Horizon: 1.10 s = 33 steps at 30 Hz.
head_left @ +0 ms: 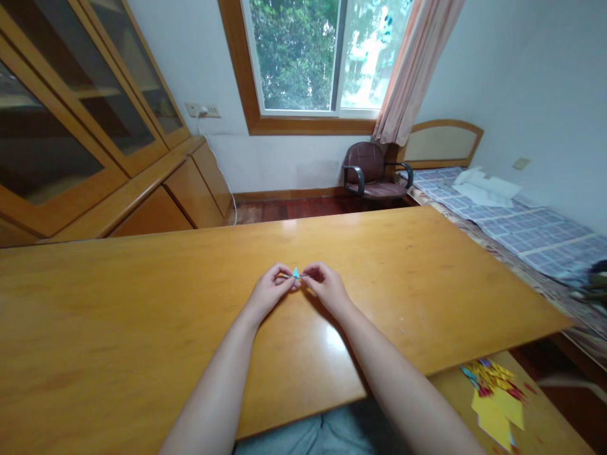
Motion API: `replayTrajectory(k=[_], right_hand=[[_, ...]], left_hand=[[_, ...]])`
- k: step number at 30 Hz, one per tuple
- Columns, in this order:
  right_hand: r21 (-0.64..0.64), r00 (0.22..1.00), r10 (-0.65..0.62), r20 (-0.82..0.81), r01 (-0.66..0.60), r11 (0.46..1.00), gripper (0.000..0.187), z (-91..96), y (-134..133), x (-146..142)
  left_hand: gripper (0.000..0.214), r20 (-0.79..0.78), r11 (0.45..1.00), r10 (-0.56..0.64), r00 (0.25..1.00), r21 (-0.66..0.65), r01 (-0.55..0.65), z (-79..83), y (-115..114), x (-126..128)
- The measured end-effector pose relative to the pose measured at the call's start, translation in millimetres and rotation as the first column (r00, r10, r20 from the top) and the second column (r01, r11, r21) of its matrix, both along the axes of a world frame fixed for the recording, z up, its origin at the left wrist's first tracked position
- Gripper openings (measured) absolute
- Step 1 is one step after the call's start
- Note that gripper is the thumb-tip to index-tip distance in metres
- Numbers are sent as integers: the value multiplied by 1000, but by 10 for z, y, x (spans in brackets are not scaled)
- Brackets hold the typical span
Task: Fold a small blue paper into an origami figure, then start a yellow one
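My left hand [269, 292] and my right hand [324, 287] meet over the middle of a wooden table [142, 303]. Both are pinched on one small folded piece of light-blue paper [296, 273], which shows as a tiny point between the fingertips. The fingers of each hand are curled in, and most of the paper is hidden by them. Both forearms reach in from the bottom edge of the view.
A lower surface at the bottom right holds yellow sheets and several small colourful folded paper pieces [496, 392]. Wooden cabinets with glass doors [80, 139] line the left wall. A brown armchair [374, 174] stands under the window, and a bed [521, 227] runs along the right.
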State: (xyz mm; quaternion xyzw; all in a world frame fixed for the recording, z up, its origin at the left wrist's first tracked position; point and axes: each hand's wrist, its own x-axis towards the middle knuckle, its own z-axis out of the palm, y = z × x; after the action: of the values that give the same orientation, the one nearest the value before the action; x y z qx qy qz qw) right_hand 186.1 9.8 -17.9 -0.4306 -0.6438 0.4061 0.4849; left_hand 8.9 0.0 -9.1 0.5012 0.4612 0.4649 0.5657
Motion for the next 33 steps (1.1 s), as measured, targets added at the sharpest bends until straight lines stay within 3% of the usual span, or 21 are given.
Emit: replayTrajectory(k=[8, 18, 28, 33], right_hand=[[74, 999, -34, 21, 32, 997, 9, 52, -32, -2], [205, 980, -8, 198, -33, 978, 7, 80, -56, 3], [181, 975, -48, 216, 9, 983, 10, -1, -23, -21], [142, 974, -53, 221, 22, 990, 8, -11, -15, -23]], left_hand=[[32, -106, 996, 28, 994, 88, -19, -5, -21, 14], [28, -134, 984, 100, 986, 158, -78, -45, -8, 6], [29, -157, 981, 137, 978, 158, -112, -62, -7, 9], [23, -261, 979, 124, 957, 189, -76, -48, -32, 22]])
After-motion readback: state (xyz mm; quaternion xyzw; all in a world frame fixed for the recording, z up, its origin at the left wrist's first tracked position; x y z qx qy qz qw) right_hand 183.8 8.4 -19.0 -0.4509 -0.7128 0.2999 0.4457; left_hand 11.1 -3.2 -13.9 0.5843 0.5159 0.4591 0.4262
